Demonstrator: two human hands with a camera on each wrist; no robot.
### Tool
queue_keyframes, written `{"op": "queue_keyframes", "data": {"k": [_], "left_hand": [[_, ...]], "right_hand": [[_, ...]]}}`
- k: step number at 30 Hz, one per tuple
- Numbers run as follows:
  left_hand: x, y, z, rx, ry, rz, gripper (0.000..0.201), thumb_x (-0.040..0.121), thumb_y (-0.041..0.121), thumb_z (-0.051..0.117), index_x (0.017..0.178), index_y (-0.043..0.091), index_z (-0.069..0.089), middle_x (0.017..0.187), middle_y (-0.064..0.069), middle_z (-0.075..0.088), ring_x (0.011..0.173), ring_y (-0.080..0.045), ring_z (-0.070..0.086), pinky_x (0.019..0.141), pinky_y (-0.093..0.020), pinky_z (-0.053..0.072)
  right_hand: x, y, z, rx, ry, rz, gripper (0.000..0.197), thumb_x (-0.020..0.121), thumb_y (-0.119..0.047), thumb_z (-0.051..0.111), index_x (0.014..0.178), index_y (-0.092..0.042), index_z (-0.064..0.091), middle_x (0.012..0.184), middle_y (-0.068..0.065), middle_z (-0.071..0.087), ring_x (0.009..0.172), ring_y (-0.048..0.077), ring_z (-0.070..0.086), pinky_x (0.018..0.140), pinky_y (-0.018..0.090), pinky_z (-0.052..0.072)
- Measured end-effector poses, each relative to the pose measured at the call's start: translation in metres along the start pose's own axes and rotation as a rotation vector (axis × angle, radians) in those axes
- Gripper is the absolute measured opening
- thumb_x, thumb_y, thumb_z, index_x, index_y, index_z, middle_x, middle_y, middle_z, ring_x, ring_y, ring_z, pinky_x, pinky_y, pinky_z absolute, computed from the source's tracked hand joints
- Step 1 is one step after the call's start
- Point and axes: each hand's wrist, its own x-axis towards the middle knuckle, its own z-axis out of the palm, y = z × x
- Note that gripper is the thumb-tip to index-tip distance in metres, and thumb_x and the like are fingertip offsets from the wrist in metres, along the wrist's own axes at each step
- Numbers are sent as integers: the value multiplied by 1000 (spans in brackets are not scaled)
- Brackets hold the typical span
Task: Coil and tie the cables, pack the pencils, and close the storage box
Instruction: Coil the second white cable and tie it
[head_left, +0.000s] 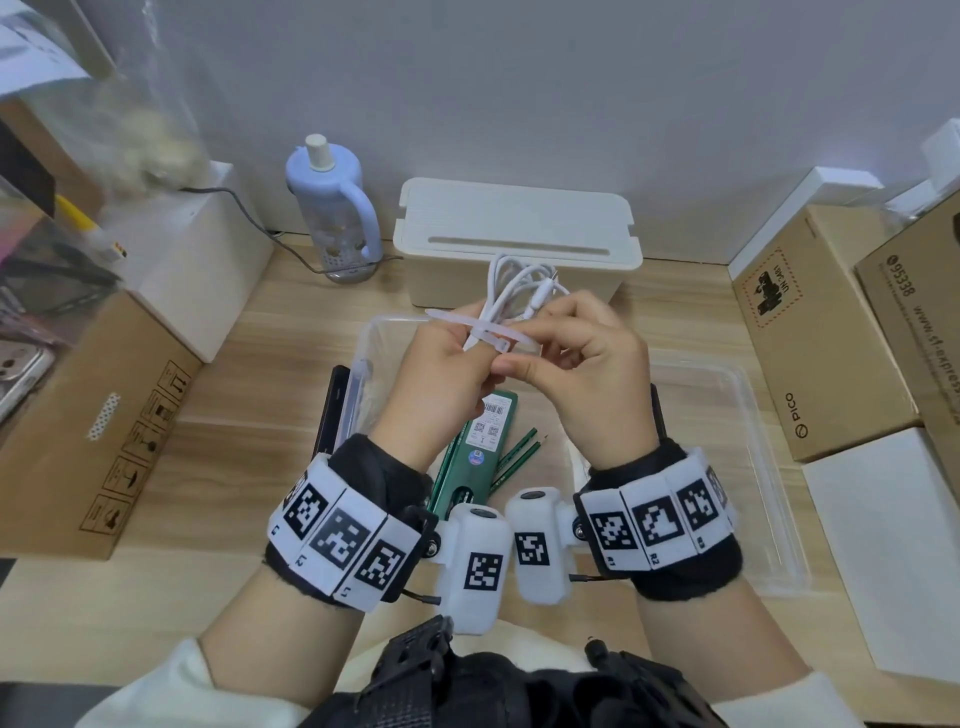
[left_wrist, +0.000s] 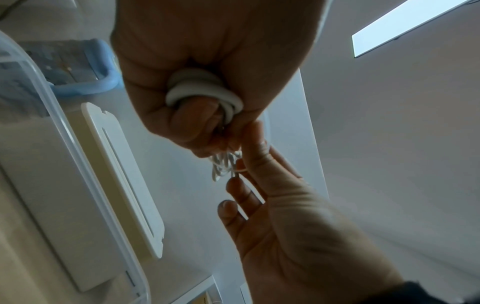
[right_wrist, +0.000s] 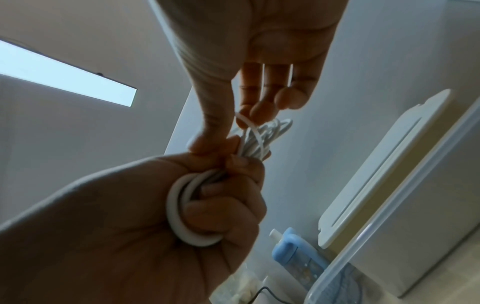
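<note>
Head view shows the left hand (head_left: 441, 374) with its fingers curled tight around a coiled white cable (head_left: 511, 291) — the loops stick up above the fist. The right hand (head_left: 587, 374) pinches a white zip tie (head_left: 478, 330) with thumb and forefinger; the tie crosses the cable bundle, and its free end points left. Both hands are raised above a clear storage box (head_left: 748, 467) on the wooden table (head_left: 249, 467). Inside the box, below the wrists, lie a green pencil pack (head_left: 478, 457) and loose green pencils (head_left: 519, 457) just right of it. Farther away — against the wall — stand a cream box with slotted lid (head_left: 519, 234) and, to its left, a blue bottle (head_left: 332, 208).
</note>
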Motion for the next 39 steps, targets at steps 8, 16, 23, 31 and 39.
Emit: {"op": "queue_keyframes", "data": {"k": [8,16,23,31,39], "left_hand": [[0,3,1,-78,-66,-56,24,91,0,44,82,16,60,41,12,42,39,-6,34,38,-16,25],[2,8,-9,-576,-340,-139,79,89,0,43,134,60,20,80,-4,56,47,-5,39,34,-11,25],[2,7,-5,-671,-304,-114,30,79,9,49,102,22,63,71,3,64,48,-3,42,34,-10,28],[2,5,0,-430,-197,-33,17,79,23,52,87,11,44,67,5,59,46,-5,41,37,-13,25],[5,6,-7,-440,-143,-53,15,78,29,51,82,15,48,75,-1,48,45,-4,39,35,-12,22]], "right_hand": [[-2,2,1,-12,51,-35,9,73,-14,69,80,-20,69,74,-14,60,66,5,57,65,18,47],[2,4,-2,297,11,181,16,82,-6,63,77,-22,64,65,-6,65,59,9,60,64,22,54],[1,4,-1,316,50,151,9,78,-13,64,77,-22,65,73,8,66,67,40,64,67,33,56],[-2,0,-2,302,136,-3,15,69,-7,71,78,-19,70,69,-10,65,58,5,58,59,20,48],[-2,-5,-19,505,1,6,18,65,-43,74,66,-27,65,59,-10,62,41,4,46,44,13,37]]}}
